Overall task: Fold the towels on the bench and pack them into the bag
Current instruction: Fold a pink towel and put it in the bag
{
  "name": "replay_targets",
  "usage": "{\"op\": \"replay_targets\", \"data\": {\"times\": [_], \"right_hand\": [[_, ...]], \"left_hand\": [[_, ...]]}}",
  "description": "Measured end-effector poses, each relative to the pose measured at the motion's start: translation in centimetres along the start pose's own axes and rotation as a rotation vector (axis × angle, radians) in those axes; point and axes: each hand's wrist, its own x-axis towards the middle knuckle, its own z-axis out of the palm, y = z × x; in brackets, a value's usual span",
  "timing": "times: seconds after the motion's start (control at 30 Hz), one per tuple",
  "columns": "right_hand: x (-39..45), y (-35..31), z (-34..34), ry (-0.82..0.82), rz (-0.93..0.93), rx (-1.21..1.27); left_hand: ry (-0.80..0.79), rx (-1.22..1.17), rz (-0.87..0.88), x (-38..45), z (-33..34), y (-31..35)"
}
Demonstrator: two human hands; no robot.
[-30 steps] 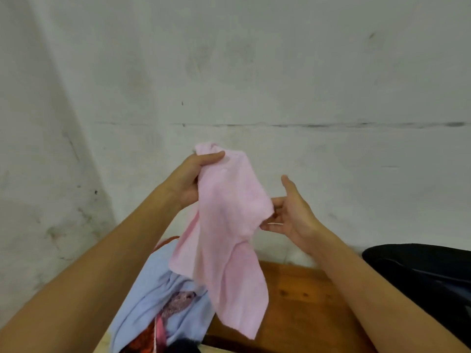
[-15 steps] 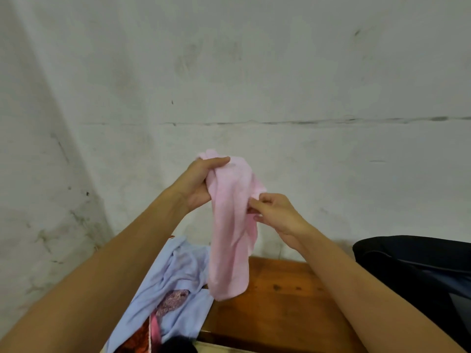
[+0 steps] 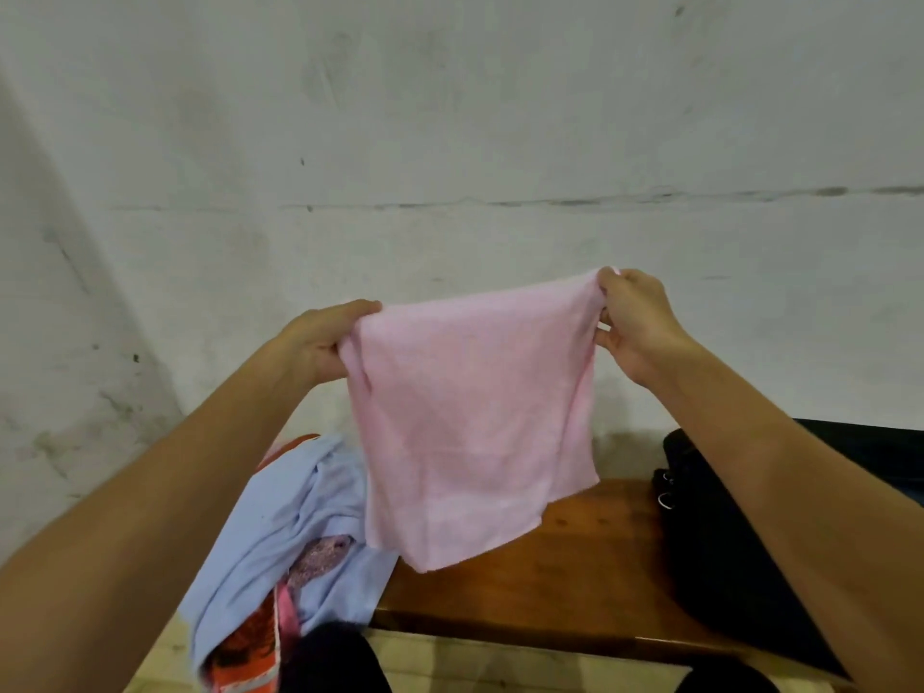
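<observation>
Since 0.5 s ago, hands apart: left hand [image 3: 320,345] and right hand [image 3: 632,320] pinch pink towel [image 3: 475,417] corners, spread. Keep top edge level, taut before folding.

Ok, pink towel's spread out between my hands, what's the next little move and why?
Probably bring the left hand across to the right hand, folding the pink towel in half. Each hand grips a top corner and it hangs flat and unfolded above the bench.

The pink towel [image 3: 475,422] hid part of the bench [image 3: 575,577] and the blue towel [image 3: 280,517]. The right forearm covered much of the black bag [image 3: 700,532]. The bottom edge cut off the orange cloth [image 3: 245,657].
</observation>
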Motion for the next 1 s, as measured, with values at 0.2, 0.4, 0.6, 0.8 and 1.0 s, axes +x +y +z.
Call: {"op": "replay_targets", "data": {"times": [0.2,0.4,0.6,0.8,1.0], "right_hand": [[0.6,-0.6,-1.8,0.139,-0.026,0.018],[1.6,-1.8,-3.7,0.11,0.005,0.052],[2.7,-2.1,-4.8,-0.054,0.105,0.09],[1.8,-1.5,-5.7,-0.432,0.271,-0.445],[2.1,-0.6,-5.6,-0.414,0.084,-0.976]], "left_hand": [[0.047,-0.042,0.066,0.0,0.7,0.3],[0.099,0.0,0.296,0.4,1.1,0.8],[0.096,0.23,0.389,0.8,1.5,2.1],[0.065,0.287,0.388,1.4,1.4,2.7],[-0.06,0.56,0.45,1.4,0.5,2.7]]}}
